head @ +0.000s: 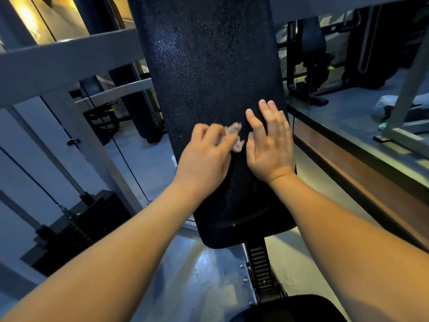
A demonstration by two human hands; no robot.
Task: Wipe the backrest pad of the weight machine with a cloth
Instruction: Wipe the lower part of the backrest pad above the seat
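Two forearms (pixel 120 247) reach a black backrest pad (pixel 209 66): left hand (pixel 204 156) pinches a small crumpled cloth (pixel 234 135), right hand (pixel 269 140) lies flat, holding nothing; the scrap may slip, leaving patches unwiped.

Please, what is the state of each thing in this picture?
backrest pad: upright, both hands at its lower part.
cloth: crumpled, held against the pad.
left hand: grips the cloth.
right hand: flat on the pad, fingers straight.
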